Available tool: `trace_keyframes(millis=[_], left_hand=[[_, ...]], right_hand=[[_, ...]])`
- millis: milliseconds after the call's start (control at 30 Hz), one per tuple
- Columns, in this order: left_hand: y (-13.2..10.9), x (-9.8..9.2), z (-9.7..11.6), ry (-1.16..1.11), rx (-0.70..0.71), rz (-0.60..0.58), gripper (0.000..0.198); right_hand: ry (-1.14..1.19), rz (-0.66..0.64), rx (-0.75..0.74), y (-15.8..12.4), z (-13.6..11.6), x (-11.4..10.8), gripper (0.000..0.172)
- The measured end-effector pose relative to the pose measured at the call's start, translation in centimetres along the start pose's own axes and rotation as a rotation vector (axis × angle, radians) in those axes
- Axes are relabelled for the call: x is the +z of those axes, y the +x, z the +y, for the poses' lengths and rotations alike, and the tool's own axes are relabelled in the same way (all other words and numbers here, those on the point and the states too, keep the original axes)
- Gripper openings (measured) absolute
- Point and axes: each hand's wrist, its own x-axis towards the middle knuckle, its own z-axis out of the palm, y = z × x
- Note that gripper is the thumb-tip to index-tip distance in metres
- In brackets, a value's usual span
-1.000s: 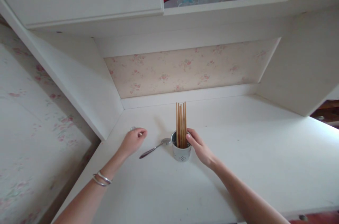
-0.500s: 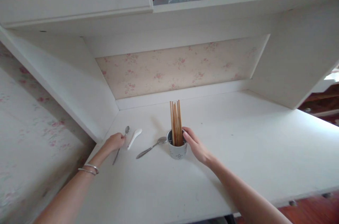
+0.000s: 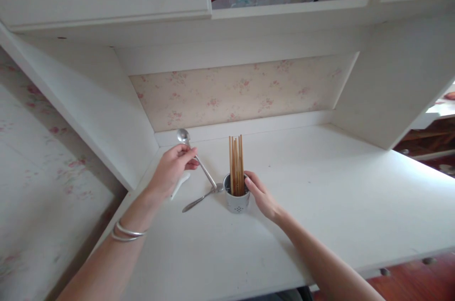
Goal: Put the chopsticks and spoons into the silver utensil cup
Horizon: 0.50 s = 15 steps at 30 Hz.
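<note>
One white spoon (image 3: 182,181) half hidden under left hand (image 3: 173,168).

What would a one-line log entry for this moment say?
left hand: holds metal spoon aloft | right hand: grips holder of chopsticks | desk: second spoon, white spoon

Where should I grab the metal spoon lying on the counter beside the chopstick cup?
Probably pinch the lying spoon by its handle tip, coming from the front-left: the bowl end sits right by the cup, while the handle points out over bare counter.
</note>
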Motion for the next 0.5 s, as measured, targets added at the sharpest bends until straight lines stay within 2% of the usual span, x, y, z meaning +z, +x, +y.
trace_keyframes(millis=[133,233,367,500], left_hand=[[-0.4,5.2,-2.1,0.121,0.056,0.026,0.035],[-0.7,7.5,-4.7,0.227,0.038,0.023,0.036],[-1.0,8.7,-7.4,0.241,0.014,-0.015,0.035],[-1.5,8.6,-8.3,0.142,-0.069,-0.016,0.041]], right_hand=[[-0.022,-0.005,-0.006,-0.1,-0.2,-0.1,0.048],[-0.024,-0.01,-0.012,-0.2,-0.3,-0.2,0.048],[-0.02,-0.028,-0.016,-0.2,-0.4,-0.3,0.047],[-0.009,-0.034,-0.002,-0.1,-0.2,-0.4,0.048]])
